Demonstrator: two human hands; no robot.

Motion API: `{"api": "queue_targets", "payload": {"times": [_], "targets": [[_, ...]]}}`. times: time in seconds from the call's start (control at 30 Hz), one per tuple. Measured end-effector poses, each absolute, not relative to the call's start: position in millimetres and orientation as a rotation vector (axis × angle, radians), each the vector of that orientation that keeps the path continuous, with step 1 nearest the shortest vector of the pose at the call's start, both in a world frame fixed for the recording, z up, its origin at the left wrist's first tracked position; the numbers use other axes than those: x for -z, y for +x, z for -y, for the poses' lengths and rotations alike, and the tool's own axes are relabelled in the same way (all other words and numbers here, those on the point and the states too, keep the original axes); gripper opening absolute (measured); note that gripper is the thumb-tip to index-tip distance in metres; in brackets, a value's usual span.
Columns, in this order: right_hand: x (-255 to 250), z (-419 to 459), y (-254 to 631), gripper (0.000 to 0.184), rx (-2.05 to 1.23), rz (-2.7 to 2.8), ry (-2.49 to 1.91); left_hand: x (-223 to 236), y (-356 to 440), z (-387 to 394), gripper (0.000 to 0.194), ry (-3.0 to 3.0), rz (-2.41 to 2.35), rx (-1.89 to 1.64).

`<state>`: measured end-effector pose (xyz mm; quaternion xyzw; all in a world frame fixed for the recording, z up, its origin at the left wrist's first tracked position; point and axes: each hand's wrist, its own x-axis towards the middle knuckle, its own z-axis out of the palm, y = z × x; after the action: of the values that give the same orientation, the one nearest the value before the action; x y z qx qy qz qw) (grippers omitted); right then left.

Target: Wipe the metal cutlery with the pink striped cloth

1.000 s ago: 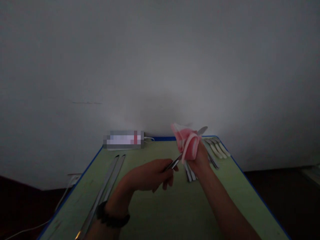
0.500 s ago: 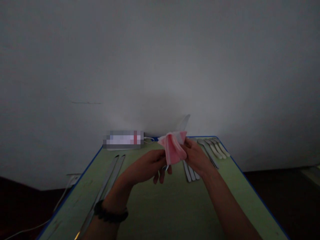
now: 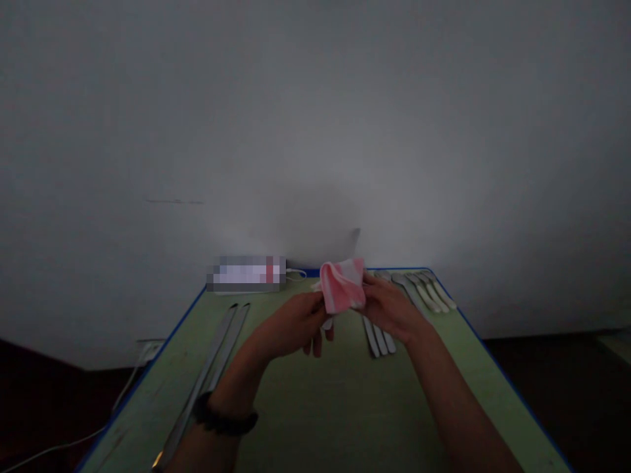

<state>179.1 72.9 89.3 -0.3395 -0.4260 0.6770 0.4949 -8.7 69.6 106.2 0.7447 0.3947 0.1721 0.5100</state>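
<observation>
Currently, a knife [image 3: 355, 242] is held over the table [image 3: 315, 407] near its far edge: handle end gripped in the left hand [image 3: 296, 325], middle covered by a pink-and-white cloth [image 3: 344, 286] pinched by the right hand [image 3: 392, 305]. Two long metal pieces [image 3: 223, 330] are laid toward the left edge; white-handled cutlery [image 3: 428, 296] is set by the far right corner.

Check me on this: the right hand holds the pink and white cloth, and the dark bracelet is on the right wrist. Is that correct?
Not quite: the dark bracelet is on the wrist of the left hand, as the head view shows. The rest is right: the right hand holds the pink and white cloth.
</observation>
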Motion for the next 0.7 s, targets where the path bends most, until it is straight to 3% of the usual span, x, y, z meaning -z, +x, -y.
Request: {"api": "queue_targets", "payload": {"times": [0.13,0.43,0.6,0.7], "targets": [[-89.2,-68.1,177.5,0.051,-1.603,1.175,-0.84,-103.1,-7.0,-68.7,0.018,1.775,-0.972,-0.454],[-85.0,-75.3,159.8,0.027,-1.423,0.852,-0.89,-105.5,8.2,-56.1,0.024,1.827,-0.963,-0.419],[-85.1,-76.3,167.4,0.03,-1.419,0.858,-1.069,-109.7,7.6,-53.2,0.021,1.899,-0.954,-0.298],[-81.8,-78.3,181.7,0.042,-1.225,1.05,-1.292,-114.8,4.1,-52.6,0.02,1.955,-0.938,-0.27]]}}
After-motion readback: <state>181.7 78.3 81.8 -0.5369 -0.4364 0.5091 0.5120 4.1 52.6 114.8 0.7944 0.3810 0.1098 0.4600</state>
